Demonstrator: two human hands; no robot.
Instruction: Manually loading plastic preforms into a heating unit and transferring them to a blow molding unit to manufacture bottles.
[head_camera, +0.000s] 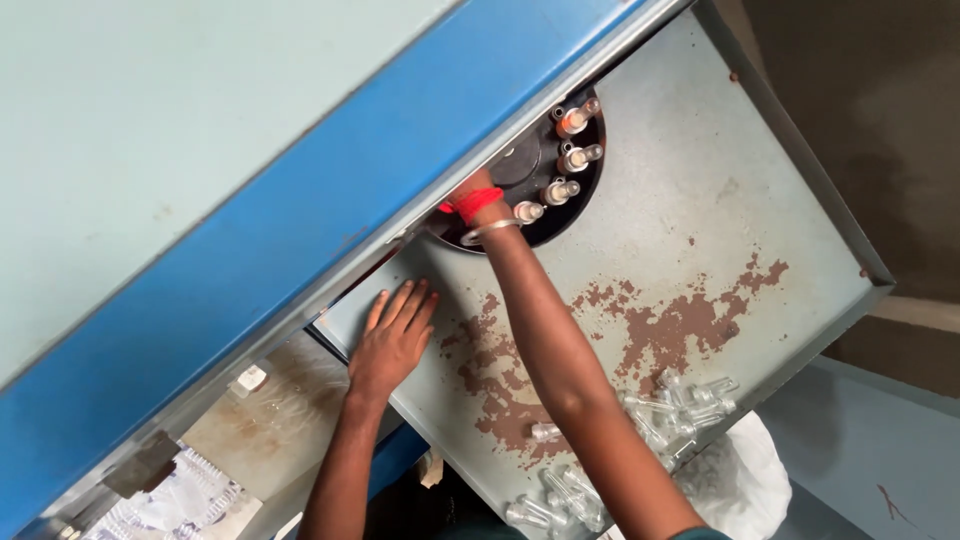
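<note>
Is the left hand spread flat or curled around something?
Spread flat. The left hand lies palm down on the grey metal table, fingers extended and slightly apart, holding nothing.

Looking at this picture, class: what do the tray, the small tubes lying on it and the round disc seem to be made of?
Tray: probably painted sheet metal, matt grey, with brown rust patches where the coating has gone. Small tubes: clear plastic, it seems, glossy and see-through; glass cannot be ruled out. Round disc: dark, likely metal, slightly shiny, carrying upright tubes.
</note>
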